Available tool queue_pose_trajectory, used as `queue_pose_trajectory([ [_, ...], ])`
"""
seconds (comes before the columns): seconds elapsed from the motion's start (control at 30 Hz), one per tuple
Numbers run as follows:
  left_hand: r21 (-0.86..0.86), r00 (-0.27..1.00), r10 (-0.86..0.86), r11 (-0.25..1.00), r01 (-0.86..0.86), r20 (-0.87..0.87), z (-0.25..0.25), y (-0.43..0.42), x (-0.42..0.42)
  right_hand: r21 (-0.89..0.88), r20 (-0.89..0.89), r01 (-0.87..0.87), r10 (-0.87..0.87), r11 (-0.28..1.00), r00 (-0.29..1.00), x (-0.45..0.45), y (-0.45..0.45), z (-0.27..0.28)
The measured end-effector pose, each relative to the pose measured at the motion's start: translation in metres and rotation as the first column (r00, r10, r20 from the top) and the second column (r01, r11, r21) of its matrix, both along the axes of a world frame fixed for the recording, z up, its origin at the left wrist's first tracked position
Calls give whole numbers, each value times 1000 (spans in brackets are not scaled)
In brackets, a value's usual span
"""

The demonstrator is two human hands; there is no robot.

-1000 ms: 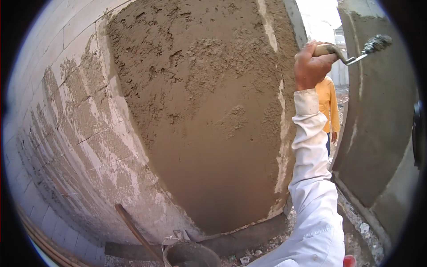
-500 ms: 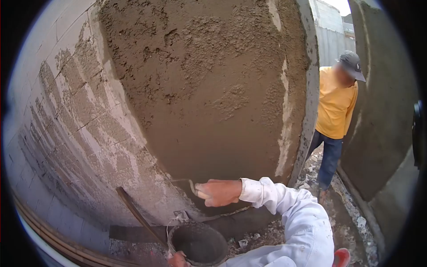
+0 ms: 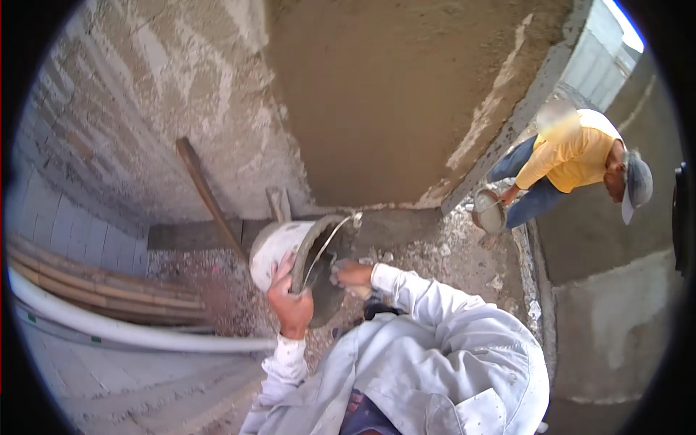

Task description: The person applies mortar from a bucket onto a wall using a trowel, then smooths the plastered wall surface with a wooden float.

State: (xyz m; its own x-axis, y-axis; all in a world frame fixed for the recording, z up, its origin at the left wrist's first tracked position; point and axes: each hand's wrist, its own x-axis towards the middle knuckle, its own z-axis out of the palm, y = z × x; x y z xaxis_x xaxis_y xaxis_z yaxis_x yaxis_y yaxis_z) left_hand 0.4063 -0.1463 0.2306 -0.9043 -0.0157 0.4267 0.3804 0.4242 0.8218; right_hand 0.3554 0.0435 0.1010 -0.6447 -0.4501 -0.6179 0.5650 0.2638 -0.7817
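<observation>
A pale bucket (image 3: pixel 270 255) is tipped on its side in front of me, its mouth toward the right and its thin wire handle across the opening. My left hand (image 3: pixel 291 301) grips the near edge of the bucket's rim. At the mouth, my right hand (image 3: pixel 351 275) is closed around a light-coloured handle; the rest of that tool cannot be made out. Behind the bucket rises the wall with wet brown mortar (image 3: pixel 391 109).
A co-worker in a yellow shirt (image 3: pixel 580 156) bends at the right, holding a small mortar-coated bucket (image 3: pixel 489 211). A wooden plank (image 3: pixel 206 192) leans against the wall. Bamboo poles (image 3: pixel 109 286) and a white pipe (image 3: pixel 145 336) lie at the left. Rubble (image 3: pixel 449 250) covers the ground.
My right hand has come down from the wall to the bucket's mouth. The bucket has been tipped over, with my left hand on its rim. The co-worker has bent down. The view has tilted downward.
</observation>
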Motion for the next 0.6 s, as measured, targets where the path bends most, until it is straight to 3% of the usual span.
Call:
queue_pose_trajectory([
  [0.03,-39,999,-24,999,23,-26,-1,-3,6,-155,238,69,-31,985,971,15,-14,-4],
  [0.07,4,999,-18,1000,18,-37,-4,-4,9,-377,531,171,61,910,845,27,-21,-15],
  [0.1,-21,999,-42,999,42,-32,-1,-8,11,-510,747,349,205,786,632,42,-23,-26],
  [0.17,83,1000,-23,996,24,-13,-2,-12,12,-692,719,498,437,523,541,63,0,6],
  [0.23,117,994,107,988,-103,-27,-11,-27,8,-740,665,519,344,428,663,88,5,27],
  [0.33,558,922,32,788,-260,386,-12,-37,2,-712,626,469,169,523,761,95,9,42],
  [0.47,687,911,28,647,-330,411,-24,-34,-15,-782,575,494,134,379,807,81,27,74],
  [0.6,654,897,52,666,-358,438,-33,-40,-27,-859,470,449,32,245,882,65,62,162],
])
